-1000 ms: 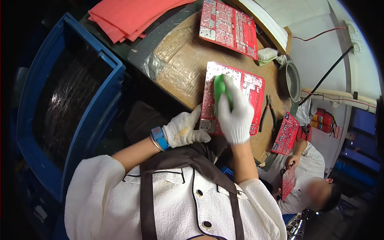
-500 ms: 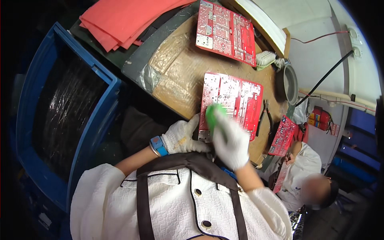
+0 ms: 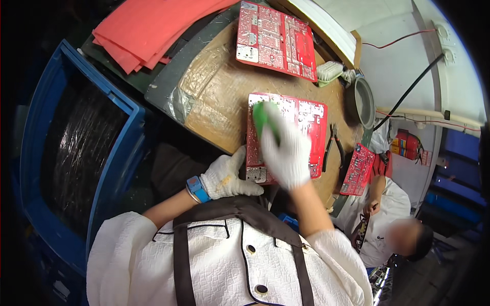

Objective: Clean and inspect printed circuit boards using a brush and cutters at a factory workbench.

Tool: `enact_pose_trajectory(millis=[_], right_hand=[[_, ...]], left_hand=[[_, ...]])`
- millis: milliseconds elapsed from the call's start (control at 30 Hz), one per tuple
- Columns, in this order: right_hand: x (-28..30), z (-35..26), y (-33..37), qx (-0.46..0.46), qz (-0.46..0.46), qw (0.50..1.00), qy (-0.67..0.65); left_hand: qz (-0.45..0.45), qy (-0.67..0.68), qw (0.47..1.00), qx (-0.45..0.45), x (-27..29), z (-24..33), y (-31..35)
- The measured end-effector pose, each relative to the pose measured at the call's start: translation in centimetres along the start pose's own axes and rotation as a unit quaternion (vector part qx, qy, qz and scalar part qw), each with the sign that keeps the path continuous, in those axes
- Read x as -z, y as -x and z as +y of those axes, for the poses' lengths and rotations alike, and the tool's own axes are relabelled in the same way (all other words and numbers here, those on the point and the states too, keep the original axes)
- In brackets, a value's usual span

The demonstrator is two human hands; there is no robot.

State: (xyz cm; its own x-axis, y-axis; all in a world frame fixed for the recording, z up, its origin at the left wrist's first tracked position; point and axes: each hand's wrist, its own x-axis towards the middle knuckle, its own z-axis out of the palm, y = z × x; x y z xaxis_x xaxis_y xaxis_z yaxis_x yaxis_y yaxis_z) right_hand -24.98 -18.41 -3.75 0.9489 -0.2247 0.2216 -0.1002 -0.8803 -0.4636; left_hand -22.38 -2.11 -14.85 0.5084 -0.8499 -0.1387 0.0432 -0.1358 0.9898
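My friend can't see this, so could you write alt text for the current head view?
A gloved right hand holds a green object over a red circuit board, with the gloved left hand at the board's near-left corner. Another red board is farther back, near a brush; pliers lie to the right, and a co-worker is at lower right.

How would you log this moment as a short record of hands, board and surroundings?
Left hand: gloved, open, at the circuit board's near left corner; contact unclear
Right hand: gloved, gripping a green object, kind unclear, over the board
Right of board: pliers, handles apart
Beyond board: second board, brush
Far left: blue bin
Far right: co-worker
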Motion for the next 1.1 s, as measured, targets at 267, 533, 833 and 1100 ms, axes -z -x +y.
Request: enact_pose_trajectory(millis=[267,533,833,1100], right_hand=[[-0.6,2.6,0.3,-0.058,0.083,0.995,-0.022],[2.4,6.1,2.8,-0.08,0.112,0.989,0.059],[3.8,6.4,15.0,-0.2,0.178,0.964,-0.002],[3.6,5.0,14.8,-0.134,0.171,0.976,0.008]], left_hand=[[-0.003,-0.001,1.0,-0.013,0.3,0.3,-0.4],[0.011,0.14,0.99,-0.019,-0.7,-0.7,-0.8],[-0.029,0.158,0.985,0.061,-0.6,1.5,0.5],[0.003,0.083,0.991,0.103,-1.2,2.6,0.8]])
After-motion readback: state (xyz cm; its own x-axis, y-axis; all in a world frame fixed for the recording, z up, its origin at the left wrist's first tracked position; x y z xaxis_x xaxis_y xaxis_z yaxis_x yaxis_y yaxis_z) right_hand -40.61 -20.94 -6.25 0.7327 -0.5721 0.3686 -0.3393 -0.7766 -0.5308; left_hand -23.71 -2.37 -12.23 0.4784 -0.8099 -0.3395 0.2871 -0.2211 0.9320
